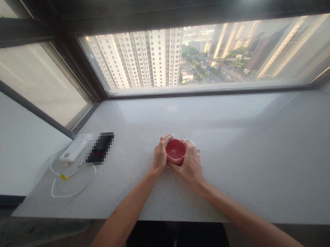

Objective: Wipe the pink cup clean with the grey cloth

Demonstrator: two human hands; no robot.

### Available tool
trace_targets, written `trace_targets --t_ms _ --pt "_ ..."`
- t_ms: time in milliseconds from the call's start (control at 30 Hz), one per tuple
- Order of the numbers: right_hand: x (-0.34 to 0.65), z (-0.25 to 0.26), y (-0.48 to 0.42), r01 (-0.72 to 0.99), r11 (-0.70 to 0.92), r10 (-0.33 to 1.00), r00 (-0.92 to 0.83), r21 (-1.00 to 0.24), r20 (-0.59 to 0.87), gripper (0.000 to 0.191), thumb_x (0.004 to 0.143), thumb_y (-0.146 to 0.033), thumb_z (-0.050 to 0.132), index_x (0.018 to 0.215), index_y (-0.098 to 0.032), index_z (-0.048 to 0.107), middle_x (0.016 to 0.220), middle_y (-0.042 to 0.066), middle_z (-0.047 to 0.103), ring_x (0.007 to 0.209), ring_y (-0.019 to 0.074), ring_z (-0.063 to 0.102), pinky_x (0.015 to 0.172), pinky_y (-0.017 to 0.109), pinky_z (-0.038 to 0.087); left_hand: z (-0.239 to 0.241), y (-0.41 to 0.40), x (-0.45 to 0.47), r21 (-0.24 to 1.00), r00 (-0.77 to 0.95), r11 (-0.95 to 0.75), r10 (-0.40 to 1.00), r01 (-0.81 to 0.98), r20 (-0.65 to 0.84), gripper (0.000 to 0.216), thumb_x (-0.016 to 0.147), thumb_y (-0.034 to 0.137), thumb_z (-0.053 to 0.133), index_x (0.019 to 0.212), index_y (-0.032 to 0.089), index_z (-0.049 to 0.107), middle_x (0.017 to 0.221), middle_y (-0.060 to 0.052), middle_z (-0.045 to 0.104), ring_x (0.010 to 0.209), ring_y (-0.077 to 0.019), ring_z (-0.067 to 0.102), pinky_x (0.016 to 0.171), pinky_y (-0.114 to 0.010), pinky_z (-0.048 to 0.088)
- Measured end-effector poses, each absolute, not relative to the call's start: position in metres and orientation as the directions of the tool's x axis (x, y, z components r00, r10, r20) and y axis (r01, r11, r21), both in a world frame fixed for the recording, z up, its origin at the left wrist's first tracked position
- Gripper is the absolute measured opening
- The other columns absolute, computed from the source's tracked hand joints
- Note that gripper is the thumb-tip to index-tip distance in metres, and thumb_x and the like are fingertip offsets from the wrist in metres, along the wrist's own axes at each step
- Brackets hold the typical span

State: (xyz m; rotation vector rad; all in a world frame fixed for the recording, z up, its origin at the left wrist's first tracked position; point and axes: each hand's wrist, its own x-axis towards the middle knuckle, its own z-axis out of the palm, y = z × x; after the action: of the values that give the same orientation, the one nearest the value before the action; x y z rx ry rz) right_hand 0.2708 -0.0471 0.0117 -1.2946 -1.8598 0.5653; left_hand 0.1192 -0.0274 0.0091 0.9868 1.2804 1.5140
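A small red bowl [175, 150] sits on the pale speckled window ledge [241, 159], near its middle. My left hand [159, 156] is wrapped round the bowl's left side. My right hand [191, 165] cups its right side, fingers curled against it. A bit of white cloth or paper [194, 144] shows behind the bowl and under my right hand; what it is I cannot make out. The inside of the bowl looks bare.
At the ledge's left end lie a white power bank [72, 149], a dark phone [100, 147] and a looping white cable [73, 180]. A large window [199, 55] runs along the back. The ledge's front edge is close to my body.
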Motion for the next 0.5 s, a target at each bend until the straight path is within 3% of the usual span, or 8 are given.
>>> trace_targets --t_ms 100,200,300,367,500 --pt "0.291 0.015 -0.048 0.545 0.473 0.879 -0.340 -0.692 0.334 0.098 0.086 -0.056 0.085 0.165 -0.028 0.036 0.159 0.021 0.055 0.147 0.0450 0.054 0.112 0.065 0.051 0.009 -0.026 0.115 0.992 -0.254 -0.042 0.967 -0.121 0.010 0.064 0.112 0.059 0.036 0.123 0.017 0.083 0.126 -0.012 0.085 0.125 -0.0307 0.077 0.121 -0.047 0.053" --pt "0.312 0.026 -0.020 0.532 0.548 0.808 -0.536 -0.645 0.244 0.106 0.080 -0.061 0.090 0.168 -0.031 0.038 0.160 0.019 0.058 0.148 0.0464 0.054 0.116 0.068 0.047 0.011 -0.028 0.114 0.998 -0.232 -0.048 0.972 -0.040 0.037 0.057 0.111 0.055 0.041 0.121 0.020 0.084 0.123 -0.009 0.086 0.120 -0.0296 0.078 0.117 -0.046 0.055" --pt "0.315 0.033 0.003 0.440 0.553 0.740 -0.649 -0.708 0.175 0.107 0.072 -0.063 0.095 0.163 -0.033 0.047 0.156 0.014 0.064 0.141 0.0414 0.062 0.116 0.062 0.050 0.011 -0.031 0.116 0.997 -0.233 -0.081 0.969 0.005 0.080 0.051 0.111 0.048 0.040 0.124 0.021 0.081 0.127 -0.007 0.084 0.122 -0.0273 0.076 0.115 -0.044 0.056" --pt "0.307 0.029 0.005 0.438 0.494 0.798 -0.571 -0.751 0.193 0.105 0.068 -0.063 0.098 0.157 -0.030 0.053 0.150 0.013 0.068 0.135 0.0390 0.067 0.114 0.059 0.052 0.008 -0.031 0.118 0.995 -0.260 -0.099 0.960 0.024 0.102 0.050 0.111 0.046 0.039 0.129 0.020 0.078 0.131 -0.008 0.082 0.126 -0.0268 0.074 0.117 -0.044 0.055" --pt "0.278 0.012 -0.009 0.562 0.357 0.934 -0.224 -0.746 0.278 0.105 0.071 -0.069 0.092 0.156 -0.024 0.052 0.147 0.018 0.067 0.135 0.0433 0.065 0.113 0.063 0.051 0.004 -0.030 0.121 0.992 -0.298 -0.124 0.946 0.029 0.127 0.055 0.113 0.053 0.037 0.141 0.019 0.070 0.143 -0.011 0.076 0.135 -0.0278 0.069 0.122 -0.045 0.052"
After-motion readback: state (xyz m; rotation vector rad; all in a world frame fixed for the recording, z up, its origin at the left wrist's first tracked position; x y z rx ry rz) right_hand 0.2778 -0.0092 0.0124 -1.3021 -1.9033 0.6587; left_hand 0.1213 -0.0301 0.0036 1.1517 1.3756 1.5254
